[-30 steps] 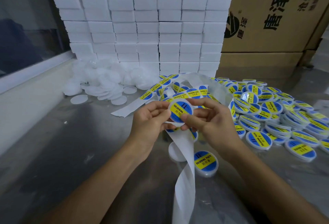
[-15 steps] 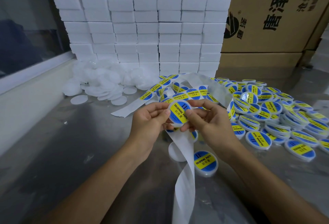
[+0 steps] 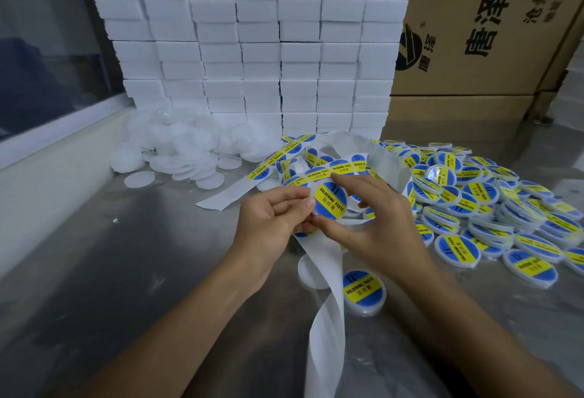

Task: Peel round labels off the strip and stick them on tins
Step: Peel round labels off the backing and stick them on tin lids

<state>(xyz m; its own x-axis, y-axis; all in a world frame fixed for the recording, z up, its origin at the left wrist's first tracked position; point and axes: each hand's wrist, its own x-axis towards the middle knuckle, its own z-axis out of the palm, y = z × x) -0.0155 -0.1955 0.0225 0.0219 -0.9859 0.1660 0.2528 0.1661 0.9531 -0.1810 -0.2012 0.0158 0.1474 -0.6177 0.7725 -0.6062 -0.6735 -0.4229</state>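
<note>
Both hands meet above the middle of the table (image 3: 132, 271), pressing a round label (image 3: 330, 200) onto a tin held between them. The left hand (image 3: 271, 220) has its grip clamped on the tin's near-left rim; the right hand (image 3: 376, 223) pinches the rim from below with its thumb while its index finger lies along the top edge. To seat the label well, I would rub outward from the centre so no bubble stays. The white strip (image 3: 325, 318) trails toward the near edge. The table is dull grey metal; labelled tins (image 3: 458, 249) are heaped at the right, plain white tins (image 3: 177, 151) at the far left, before stacked white boxes (image 3: 252, 49) and a cardboard carton (image 3: 474, 34).
</note>
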